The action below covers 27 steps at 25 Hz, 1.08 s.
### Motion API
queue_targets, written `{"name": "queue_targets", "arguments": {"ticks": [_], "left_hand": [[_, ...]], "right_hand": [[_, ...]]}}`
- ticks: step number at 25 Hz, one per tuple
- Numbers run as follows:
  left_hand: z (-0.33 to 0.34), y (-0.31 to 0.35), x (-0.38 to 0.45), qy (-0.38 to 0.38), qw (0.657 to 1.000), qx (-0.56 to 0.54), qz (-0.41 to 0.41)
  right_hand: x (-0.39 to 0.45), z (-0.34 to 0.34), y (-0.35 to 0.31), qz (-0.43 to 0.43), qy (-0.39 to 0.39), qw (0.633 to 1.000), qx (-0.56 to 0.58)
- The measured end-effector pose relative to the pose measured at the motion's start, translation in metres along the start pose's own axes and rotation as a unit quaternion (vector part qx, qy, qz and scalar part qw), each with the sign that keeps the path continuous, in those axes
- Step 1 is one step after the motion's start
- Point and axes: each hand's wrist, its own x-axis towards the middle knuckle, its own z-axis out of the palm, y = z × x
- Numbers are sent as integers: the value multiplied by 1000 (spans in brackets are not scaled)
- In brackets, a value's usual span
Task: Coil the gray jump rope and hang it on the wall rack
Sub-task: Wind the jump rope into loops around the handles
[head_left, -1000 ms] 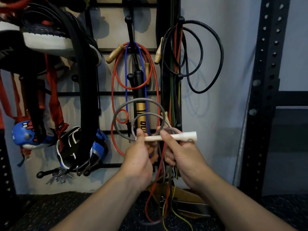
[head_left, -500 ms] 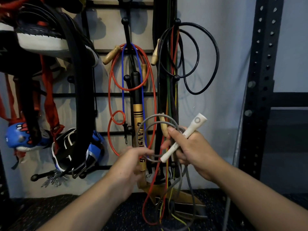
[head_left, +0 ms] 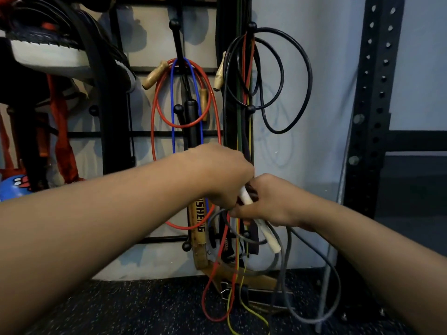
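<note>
The gray jump rope (head_left: 286, 269) hangs in loose loops below my hands, down to the floor. Its white handle (head_left: 271, 238) points down and to the right. My right hand (head_left: 273, 201) is closed on that handle and on the gathered cord. Just above and left of it, my left hand (head_left: 220, 172) is closed on the handle's upper end, touching my right hand. The black wall rack (head_left: 177, 37) with ball-tipped pegs stands right behind my hands; a bare peg (head_left: 250, 108) shows above them.
Red and blue ropes (head_left: 157, 112) with wooden handles hang on the middle peg, and a black rope (head_left: 307, 76) on the right one. Shoes, a black belt and red straps hang at the left. A black perforated upright (head_left: 372, 105) stands at the right.
My left hand has moved up and right to meet my right hand at the handle. The handle has swung from pointing up-right to pointing down-right, and the gray loops now hang lower.
</note>
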Motion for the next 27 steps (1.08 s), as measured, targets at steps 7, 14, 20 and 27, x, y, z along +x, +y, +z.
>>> {"name": "queue_targets", "arguments": {"ticks": [7,14,20,27], "left_hand": [[27,-23,3,-120,856,-503,-1],[44,-31,0,-102,869,-485,-11],[54,-29,-14,-169,756,-629,-61],[60,-30,-24,-162,742,-649,-57]], "right_hand": [[-6,-3,4,-19,35,999,-25],[-4,-3,1,-18,38,999,-7],[-2,-11,5,-41,41,998,23],[-10,-22,12,-46,-21,994,92]]}}
